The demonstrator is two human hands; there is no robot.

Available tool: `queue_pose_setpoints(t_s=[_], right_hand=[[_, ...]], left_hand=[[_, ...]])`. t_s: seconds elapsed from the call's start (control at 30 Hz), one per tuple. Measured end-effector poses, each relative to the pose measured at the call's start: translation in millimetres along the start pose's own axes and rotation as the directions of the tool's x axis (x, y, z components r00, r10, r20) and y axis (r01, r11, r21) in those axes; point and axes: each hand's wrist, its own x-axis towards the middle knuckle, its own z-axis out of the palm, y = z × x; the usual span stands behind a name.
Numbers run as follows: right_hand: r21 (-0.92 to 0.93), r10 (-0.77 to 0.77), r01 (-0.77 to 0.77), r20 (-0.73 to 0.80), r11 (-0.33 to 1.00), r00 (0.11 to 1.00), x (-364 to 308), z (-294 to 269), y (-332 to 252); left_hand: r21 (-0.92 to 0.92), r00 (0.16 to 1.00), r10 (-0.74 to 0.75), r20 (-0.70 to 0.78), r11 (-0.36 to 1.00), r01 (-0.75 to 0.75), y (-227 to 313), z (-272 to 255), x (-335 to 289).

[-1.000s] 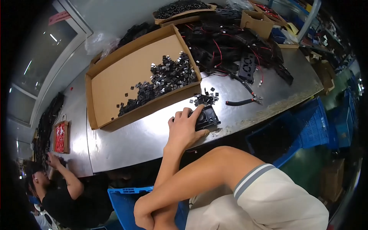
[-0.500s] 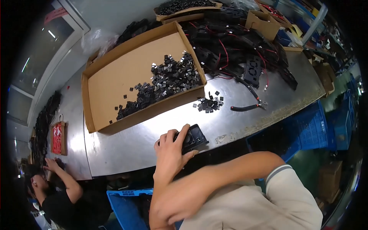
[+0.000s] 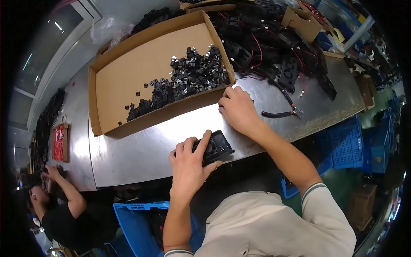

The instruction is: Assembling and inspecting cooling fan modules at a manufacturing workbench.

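Observation:
My left hand (image 3: 187,165) grips a black plastic housing (image 3: 221,144) at the near edge of the metal table, thumb along its near side and fingers over its left part. A round opening and a shallow recess show in the housing. My right hand (image 3: 239,110) is at the near right corner of the cardboard tray (image 3: 171,109), its fingers curled down over the spot of a small pile of black square parts. The hand hides nearly all of that pile, and what its fingertips pinch is hidden. Many similar black parts (image 3: 197,70) with metal tabs lie in the tray.
Wire cutters (image 3: 278,114) with black handles lie right of my right hand. Black housings with red wires (image 3: 274,51) are heaped at the back right. Blue crates (image 3: 344,145) stand below the table. A co-worker's arm (image 3: 64,184) is at the far left, near a box of red parts (image 3: 60,141).
My right hand has moved from near my body, where it crossed my left forearm, out to the small pile beside the tray. My left hand still holds the housing. The view has shifted slightly.

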Motion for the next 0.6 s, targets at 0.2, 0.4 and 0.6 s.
queue_pose_setpoints(t_s=[0.2,0.4,0.6], right_hand=[[0.338,-0.019,0.019,-0.005,0.941,1.000,-11,-24,9],[0.700,-0.058,-0.080,0.171,0.709,0.984,-58,-59,-2],[0.544,-0.285,0.271,-0.060,0.794,0.957,-67,-46,-11]], left_hand=[[0.020,1.000,-0.016,-0.006,1.000,0.016,2,0,0],[-0.060,1.000,-0.029,0.012,0.998,0.029,-1,0,0],[-0.046,1.000,-0.021,0.010,0.999,0.022,2,-3,4]])
